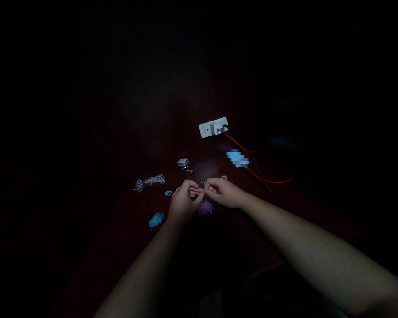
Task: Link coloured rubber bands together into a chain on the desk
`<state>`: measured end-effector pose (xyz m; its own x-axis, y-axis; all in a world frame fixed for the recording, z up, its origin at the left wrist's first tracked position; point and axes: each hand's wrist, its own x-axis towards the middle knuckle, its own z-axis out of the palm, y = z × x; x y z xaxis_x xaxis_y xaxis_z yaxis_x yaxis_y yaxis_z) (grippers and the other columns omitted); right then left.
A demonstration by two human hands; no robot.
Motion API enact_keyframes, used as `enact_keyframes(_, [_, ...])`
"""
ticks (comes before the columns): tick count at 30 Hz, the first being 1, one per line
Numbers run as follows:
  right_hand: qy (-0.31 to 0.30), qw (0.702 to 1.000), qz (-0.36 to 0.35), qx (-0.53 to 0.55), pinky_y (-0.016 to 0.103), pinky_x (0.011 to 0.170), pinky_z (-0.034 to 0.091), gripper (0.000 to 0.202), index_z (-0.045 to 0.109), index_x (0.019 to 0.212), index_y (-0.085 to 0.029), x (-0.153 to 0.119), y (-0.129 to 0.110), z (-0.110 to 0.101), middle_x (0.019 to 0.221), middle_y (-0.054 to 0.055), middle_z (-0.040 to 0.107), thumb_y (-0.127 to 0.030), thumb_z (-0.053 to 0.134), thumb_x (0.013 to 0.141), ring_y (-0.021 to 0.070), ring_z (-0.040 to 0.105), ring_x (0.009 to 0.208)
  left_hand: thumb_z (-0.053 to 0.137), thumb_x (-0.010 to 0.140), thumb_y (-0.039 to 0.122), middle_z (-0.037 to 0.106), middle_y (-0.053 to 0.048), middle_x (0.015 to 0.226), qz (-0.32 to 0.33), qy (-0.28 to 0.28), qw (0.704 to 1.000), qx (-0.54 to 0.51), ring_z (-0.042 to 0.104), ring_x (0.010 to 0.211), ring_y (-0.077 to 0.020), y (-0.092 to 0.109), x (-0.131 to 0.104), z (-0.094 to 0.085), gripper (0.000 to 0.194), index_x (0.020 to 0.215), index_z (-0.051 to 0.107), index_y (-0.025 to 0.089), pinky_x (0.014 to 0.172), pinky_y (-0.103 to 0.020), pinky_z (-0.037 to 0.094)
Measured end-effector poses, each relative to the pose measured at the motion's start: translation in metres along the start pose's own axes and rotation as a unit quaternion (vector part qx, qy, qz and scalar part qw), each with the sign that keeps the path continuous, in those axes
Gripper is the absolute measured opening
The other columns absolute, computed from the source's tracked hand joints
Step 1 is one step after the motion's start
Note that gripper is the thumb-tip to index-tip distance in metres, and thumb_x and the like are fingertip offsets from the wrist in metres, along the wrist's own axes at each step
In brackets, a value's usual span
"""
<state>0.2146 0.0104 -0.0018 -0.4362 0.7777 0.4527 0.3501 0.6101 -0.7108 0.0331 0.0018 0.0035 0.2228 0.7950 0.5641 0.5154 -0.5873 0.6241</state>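
Dark red table (126,238), dimly lit. Over it, left hand (183,199) and right hand (226,193) are held close together, each grip pinched closed; whether anything is held cannot be told. Mixed-colour elastic bands (151,181) strewn left; purple band heap (205,208) seen just below the hands.

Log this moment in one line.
left hand and right hand: close together; held: too small to tell; nearby: purple pile, blue pile
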Motion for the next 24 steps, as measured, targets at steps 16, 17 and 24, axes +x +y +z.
enact_keyframes(16, [0.015,1.0,-0.013,-0.022,0.024,0.058,0.034,0.024,0.056,0.074,-0.015,0.002,0.006,-0.015,0.067,-0.001,0.049,-0.033,0.048,0.088,0.0118,0.043,0.062,0.064,0.076,0.021,0.07,-0.001,0.083,0.026,0.002,1.0,0.001,0.068,0.077,-0.0136,-0.006,0.002,0.0,0.02,0.09,0.051,0.023,0.07,-0.026,0.053])
enact_keyframes(17, [0.018,1.0,-0.008,-0.012,0.024,0.058,0.034,0.023,0.055,0.075,-0.016,0.001,0.006,-0.015,0.067,-0.001,0.049,-0.034,0.049,0.088,0.0117,0.042,0.062,0.064,0.076,0.02,0.07,0.0,0.082,0.031,0.003,1.0,0.0,0.068,0.076,-0.0132,-0.006,0.002,0.0,0.019,0.09,0.051,0.023,0.069,-0.026,0.053])
enact_keyframes(24, [-0.004,0.999,0.019,0.035,0.023,0.053,0.032,0.02,0.056,0.081,-0.016,-0.001,-0.001,-0.01,0.063,-0.002,0.046,-0.036,0.058,0.082,0.0104,0.039,0.056,0.064,0.075,0.018,0.07,0.001,0.083,0.029,-0.013,0.999,-0.015,0.067,0.074,-0.0114,-0.004,0.002,0.002,0.019,0.09,0.051,0.022,0.067,-0.023,0.053])
